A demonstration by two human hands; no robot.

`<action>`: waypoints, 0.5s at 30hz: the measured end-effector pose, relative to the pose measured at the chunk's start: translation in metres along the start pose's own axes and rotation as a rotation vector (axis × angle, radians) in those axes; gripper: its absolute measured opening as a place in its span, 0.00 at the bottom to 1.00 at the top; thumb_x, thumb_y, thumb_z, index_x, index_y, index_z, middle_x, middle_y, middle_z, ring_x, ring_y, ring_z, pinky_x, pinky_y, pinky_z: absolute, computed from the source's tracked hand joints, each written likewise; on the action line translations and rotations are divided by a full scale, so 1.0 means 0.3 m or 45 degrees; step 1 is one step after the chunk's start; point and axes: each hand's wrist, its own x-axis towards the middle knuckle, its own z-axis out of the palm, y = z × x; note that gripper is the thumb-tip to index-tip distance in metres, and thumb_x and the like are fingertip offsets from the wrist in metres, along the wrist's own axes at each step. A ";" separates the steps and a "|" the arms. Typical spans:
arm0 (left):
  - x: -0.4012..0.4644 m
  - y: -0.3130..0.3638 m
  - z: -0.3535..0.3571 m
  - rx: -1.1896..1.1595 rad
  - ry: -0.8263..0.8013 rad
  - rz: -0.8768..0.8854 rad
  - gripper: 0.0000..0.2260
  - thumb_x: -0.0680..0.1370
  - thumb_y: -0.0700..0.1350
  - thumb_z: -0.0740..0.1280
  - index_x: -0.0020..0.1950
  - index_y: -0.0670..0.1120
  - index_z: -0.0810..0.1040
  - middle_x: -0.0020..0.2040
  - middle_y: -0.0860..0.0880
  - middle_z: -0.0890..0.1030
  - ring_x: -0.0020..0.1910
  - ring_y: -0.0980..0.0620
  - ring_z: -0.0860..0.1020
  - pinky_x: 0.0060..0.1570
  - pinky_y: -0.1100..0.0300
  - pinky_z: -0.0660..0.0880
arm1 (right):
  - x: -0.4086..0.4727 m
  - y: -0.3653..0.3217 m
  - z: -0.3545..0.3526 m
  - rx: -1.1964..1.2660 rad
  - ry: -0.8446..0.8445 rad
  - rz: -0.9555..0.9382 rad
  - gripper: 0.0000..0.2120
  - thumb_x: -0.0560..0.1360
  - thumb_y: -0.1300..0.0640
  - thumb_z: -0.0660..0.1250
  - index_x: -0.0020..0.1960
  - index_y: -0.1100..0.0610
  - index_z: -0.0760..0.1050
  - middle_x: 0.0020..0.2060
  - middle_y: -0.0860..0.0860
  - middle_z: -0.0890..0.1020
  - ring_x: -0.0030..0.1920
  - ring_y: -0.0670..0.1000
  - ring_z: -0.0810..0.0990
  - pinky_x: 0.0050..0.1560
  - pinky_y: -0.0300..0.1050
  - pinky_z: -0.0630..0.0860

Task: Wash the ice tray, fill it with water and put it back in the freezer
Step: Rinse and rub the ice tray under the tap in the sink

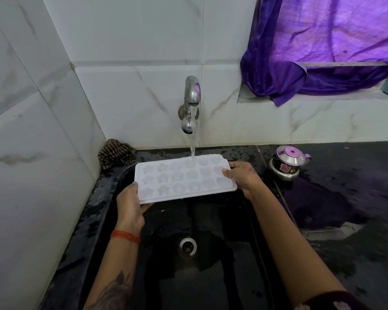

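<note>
Holding the ice tray (185, 176) at its two short ends, the person keeps it over the black sink (211, 276). The left hand (130, 206) grips the near left corner, with the thumb on top of the rim and the fingers curled below it. The right hand (242, 175) grips the opposite end in the same way, its thumb lying on the rim and the other fingers hidden under the tray.

Between the two hands the tray lies almost flat, with its cavities facing up. Just beyond the hands, the stream of water (192, 144) from the tap (191, 101) falls on the far edge of the tray. I judge that this is the rinsing or filling step; I cannot tell how much water the cavities already hold. The next move probably calls for shifting the tray under the stream so that every cavity gets water, and then keeping it very level, because a small tilt would spill it on the way to the freezer, which is not in view.

Below the hands the sink is wet, and the drain (187, 246) shows in its bottom. To the right of the right hand, a small steel pot (287, 163) with a lid stands on the wet dark counter (356, 186). Beyond the left hand, a striped cloth (115, 153) lies in the corner. White marble-like tiles (43, 108) cover the walls, and above the right hand a purple cloth (323, 52) hangs over a ledge.
</note>
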 end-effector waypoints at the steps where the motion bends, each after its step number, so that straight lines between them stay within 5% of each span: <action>1: 0.002 -0.006 0.006 0.018 -0.009 0.002 0.13 0.81 0.42 0.58 0.63 0.39 0.75 0.55 0.42 0.79 0.44 0.48 0.78 0.39 0.54 0.75 | 0.001 0.003 -0.010 0.001 0.020 -0.009 0.12 0.76 0.68 0.65 0.59 0.65 0.78 0.50 0.58 0.83 0.50 0.59 0.82 0.55 0.55 0.79; 15: -0.011 -0.058 0.119 0.138 -0.174 -0.054 0.11 0.80 0.35 0.55 0.58 0.40 0.75 0.52 0.42 0.80 0.43 0.49 0.79 0.36 0.55 0.76 | -0.004 0.023 -0.135 0.074 0.177 0.037 0.13 0.76 0.70 0.62 0.59 0.66 0.77 0.48 0.60 0.81 0.49 0.60 0.81 0.51 0.54 0.78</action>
